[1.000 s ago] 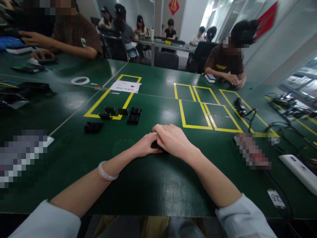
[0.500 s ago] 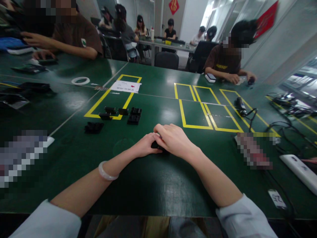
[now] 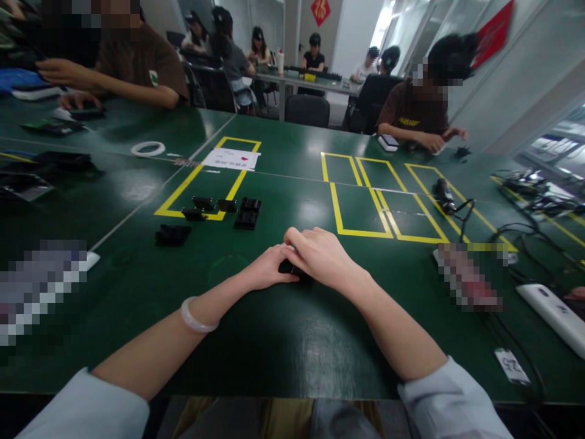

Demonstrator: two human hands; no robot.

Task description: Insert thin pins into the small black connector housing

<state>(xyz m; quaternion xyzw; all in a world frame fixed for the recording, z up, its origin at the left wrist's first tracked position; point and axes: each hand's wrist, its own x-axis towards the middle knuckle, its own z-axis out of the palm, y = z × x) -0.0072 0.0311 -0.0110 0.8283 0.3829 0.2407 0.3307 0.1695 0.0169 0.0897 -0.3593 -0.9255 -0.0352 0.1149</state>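
Near the middle of the green table (image 3: 256, 341), both hands meet around a small black part (image 3: 287, 267), mostly hidden by my fingers. My left hand (image 3: 269, 268) is closed on its left side, thumb along the near edge. Over the top and right side lies my right hand (image 3: 320, 259), its fingers bent down onto the same part. Beyond and to the left are similar black pieces: a blocky pair (image 3: 248, 213), upright thin pieces (image 3: 202, 203) by the yellow tape, and a piece lying apart (image 3: 172, 234).
Yellow tape outlines (image 3: 363, 233) mark the table, with a paper label (image 3: 231, 159) at the left one. To the right are a black corded device (image 3: 443, 195), cables and a white power strip (image 3: 551, 317). Co-workers sit across, one at left (image 3: 141, 67), one at right (image 3: 411, 116).
My hands stay in nearly the same place around the black part. Across the table at right, the co-worker's hand has come away from a small dark object, which now lies on the table.
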